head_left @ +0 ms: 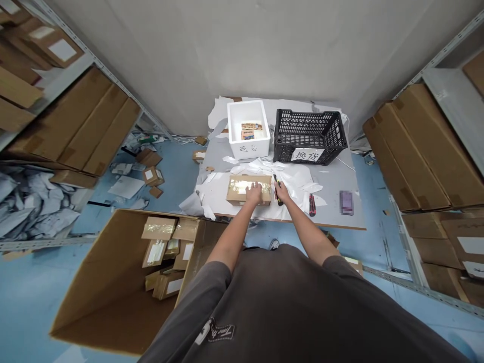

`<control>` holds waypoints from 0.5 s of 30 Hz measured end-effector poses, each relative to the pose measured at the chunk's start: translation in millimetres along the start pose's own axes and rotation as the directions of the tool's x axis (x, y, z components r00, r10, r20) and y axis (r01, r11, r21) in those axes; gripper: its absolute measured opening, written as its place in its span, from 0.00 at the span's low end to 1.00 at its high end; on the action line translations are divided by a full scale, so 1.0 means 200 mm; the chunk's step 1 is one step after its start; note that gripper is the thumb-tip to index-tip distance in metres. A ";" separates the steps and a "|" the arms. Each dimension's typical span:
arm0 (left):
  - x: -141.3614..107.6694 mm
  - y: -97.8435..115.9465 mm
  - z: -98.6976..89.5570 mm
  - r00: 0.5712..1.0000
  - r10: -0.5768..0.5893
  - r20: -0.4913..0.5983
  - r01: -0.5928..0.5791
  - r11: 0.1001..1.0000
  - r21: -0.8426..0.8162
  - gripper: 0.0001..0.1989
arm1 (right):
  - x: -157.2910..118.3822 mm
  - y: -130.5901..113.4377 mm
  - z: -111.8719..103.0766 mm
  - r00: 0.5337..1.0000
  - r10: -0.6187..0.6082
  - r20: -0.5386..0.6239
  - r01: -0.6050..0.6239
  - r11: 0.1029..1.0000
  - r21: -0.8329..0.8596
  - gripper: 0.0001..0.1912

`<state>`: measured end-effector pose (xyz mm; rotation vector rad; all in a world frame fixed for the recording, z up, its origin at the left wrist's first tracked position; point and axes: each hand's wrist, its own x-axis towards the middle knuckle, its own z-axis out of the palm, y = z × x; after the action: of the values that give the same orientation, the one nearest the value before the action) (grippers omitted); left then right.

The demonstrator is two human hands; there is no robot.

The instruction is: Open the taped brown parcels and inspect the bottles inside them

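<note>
A taped cardboard box [238,187] lies near the front edge of the table, with a white label under the shiny tape. My left hand [254,193] rests on top of it, fingers apart and pressing down near the middle. Just off the box's right end, my right hand [281,193] is closed around a black and yellow utility knife [277,182]. Whether the blade is out is too small to tell. A second cutter, red and black [312,205], lies on the table to the right of that hand.
Behind the box stand a white bin [249,151] with small packets inside and a black plastic crate [310,133]. Torn white paper [298,176] litters the table [333,186]. A large open carton [102,282] with several taped boxes is at lower left. Loaded shelves flank both sides.
</note>
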<state>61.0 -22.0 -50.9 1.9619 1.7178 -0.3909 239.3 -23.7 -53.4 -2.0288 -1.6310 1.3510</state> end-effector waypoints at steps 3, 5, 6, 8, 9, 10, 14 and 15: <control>0.03 0.01 -0.01 1.000 0.005 0.023 -0.006 1.000 0.028 0.65 | -0.05 0.10 -0.05 0.987 -0.107 0.116 0.099 0.992 0.073 0.16; 0.05 0.01 -0.02 0.999 0.014 0.036 -0.015 0.999 0.038 0.66 | -0.06 0.13 -0.09 0.970 -0.125 0.209 0.124 0.992 0.019 0.16; 0.06 0.00 -0.02 0.999 0.019 0.040 -0.021 0.999 0.035 0.67 | -0.05 0.12 -0.11 0.965 -0.117 0.236 0.125 0.992 -0.021 0.16; 0.06 -0.01 -0.02 0.998 0.032 0.049 -0.034 0.999 0.026 0.68 | -0.02 0.09 -0.13 0.958 -0.082 0.276 0.115 0.987 -0.108 0.15; 0.06 -0.02 -0.02 0.998 0.042 0.052 -0.043 0.999 0.025 0.68 | 0.00 0.07 -0.14 0.951 -0.066 0.301 0.114 0.983 -0.147 0.14; 0.06 -0.02 -0.01 0.997 0.051 0.054 -0.052 0.998 0.027 0.69 | 0.02 0.05 -0.15 0.944 -0.053 0.327 0.117 0.977 -0.179 0.14; 0.05 -0.05 0.00 0.996 0.070 0.061 -0.073 0.996 0.059 0.69 | 0.08 -0.01 -0.18 0.913 -0.002 0.408 0.113 0.962 -0.248 0.13; 0.05 -0.05 0.00 0.996 0.068 0.065 -0.073 0.995 0.066 0.68 | 0.08 0.00 -0.19 0.905 0.014 0.425 0.100 0.964 -0.246 0.14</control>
<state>52.9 -12.5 -58.0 2.0304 1.6108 -0.4867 266.7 4.2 -39.8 -1.9056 -2.1274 1.7358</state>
